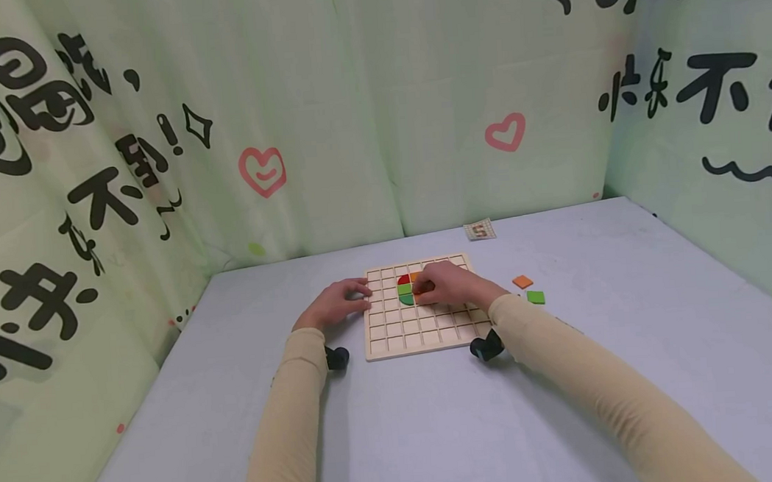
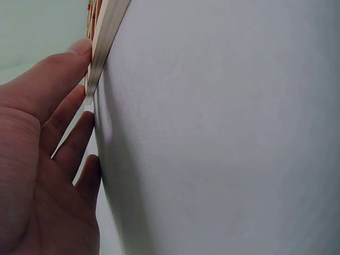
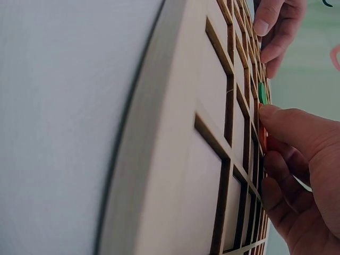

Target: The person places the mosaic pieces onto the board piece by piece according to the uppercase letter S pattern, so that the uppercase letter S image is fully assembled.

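Pale tabletop; orange tile pinched between right fingers.

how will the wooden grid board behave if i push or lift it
The board should be stiff when lifted: its edge looks straight and fairly thick. Pushed, it would likely slide rather than roll, lying flat on the table. Tilting might spill the coloured pieces, which seem simply set on its grid.
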The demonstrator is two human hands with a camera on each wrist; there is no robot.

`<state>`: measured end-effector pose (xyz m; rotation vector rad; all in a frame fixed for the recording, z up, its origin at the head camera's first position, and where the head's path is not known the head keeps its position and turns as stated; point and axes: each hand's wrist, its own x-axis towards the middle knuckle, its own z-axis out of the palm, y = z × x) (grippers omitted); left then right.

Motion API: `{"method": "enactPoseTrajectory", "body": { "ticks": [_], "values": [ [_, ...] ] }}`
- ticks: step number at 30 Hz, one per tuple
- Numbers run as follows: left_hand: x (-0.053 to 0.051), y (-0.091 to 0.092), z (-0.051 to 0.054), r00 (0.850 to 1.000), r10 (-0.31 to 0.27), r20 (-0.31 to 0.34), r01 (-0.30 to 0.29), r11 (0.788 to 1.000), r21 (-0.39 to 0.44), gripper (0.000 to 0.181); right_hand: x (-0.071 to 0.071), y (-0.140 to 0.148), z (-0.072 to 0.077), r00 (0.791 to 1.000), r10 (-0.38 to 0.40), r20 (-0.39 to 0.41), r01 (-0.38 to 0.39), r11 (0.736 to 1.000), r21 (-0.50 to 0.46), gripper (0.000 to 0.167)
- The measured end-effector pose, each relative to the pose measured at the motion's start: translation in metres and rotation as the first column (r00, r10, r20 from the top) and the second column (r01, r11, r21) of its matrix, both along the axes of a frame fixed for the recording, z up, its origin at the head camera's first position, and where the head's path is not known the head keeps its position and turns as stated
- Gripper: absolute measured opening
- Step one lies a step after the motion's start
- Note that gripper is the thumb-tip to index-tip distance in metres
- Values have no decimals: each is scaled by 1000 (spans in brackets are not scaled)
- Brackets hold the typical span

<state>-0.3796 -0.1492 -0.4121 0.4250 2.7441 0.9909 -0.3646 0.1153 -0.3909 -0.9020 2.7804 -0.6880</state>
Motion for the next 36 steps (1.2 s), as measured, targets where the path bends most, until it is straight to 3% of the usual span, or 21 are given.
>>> {"method": "enactPoseTrajectory", "body": {
  "ticks": [13, 17, 20, 27, 36],
  "values": [
    [-1, 0, -2, 1000, -13, -9, 13, 1000, 2, 24, 3, 4, -2, 999, -15, -40, 15, 1000, -9, 23],
    [0, 0, -1, 1000, -7, -1, 7, 1000, -4, 25, 3, 13, 1, 999, -47, -14, 46, 999, -26, 26],
    [0, 1, 0, 1000, -4, -2, 4, 1000, -9, 24, 1, 24, 4, 995, -94, 27, 96, 995, -42, 28],
    [3, -1, 3, 1000, -7, 0, 7, 1000, -13, 25, -2, 57, 11, 985, -172, 23, 173, 985, -16, 32],
    [1, -1, 3, 1000, -22, -12, 22, 1000, -12, 25, 3, 104, 16, 960, -270, 76, 271, 962, -11, 36]
  ]
}}
